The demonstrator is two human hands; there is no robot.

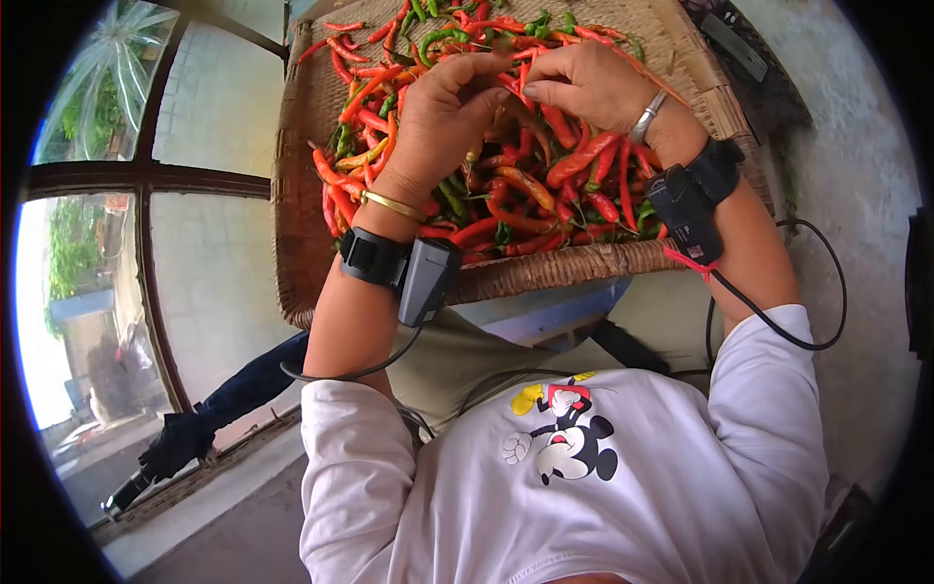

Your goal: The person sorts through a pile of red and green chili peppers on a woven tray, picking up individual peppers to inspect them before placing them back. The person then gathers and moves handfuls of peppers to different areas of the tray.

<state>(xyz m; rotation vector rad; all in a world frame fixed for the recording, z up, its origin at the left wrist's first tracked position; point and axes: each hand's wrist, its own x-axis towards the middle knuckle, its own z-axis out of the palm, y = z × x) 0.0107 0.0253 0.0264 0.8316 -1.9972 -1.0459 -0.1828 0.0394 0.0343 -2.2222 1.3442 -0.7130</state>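
Note:
A large woven basket (584, 265) holds a heap of chili peppers (525, 185), mostly red with some green and orange ones. Over the middle of the heap, my left hand (449, 109) is closed, thumb and forefinger pinched together. Facing it from the right, my right hand (595, 86) is closed in a similar pinch. A slim red chili pepper (524, 82) shows between the fingertips of the two hands, and both seem to grip it. My fingers cover part of it, so its ends are hard to make out.
A window with a dark frame (146, 178) stands close on the left, a folded dark umbrella (243, 389) below it. Black cables (839, 282) loop from the devices strapped to my forearms. A dark object (744, 54) lies beyond the basket's right edge on the grey floor (846, 146).

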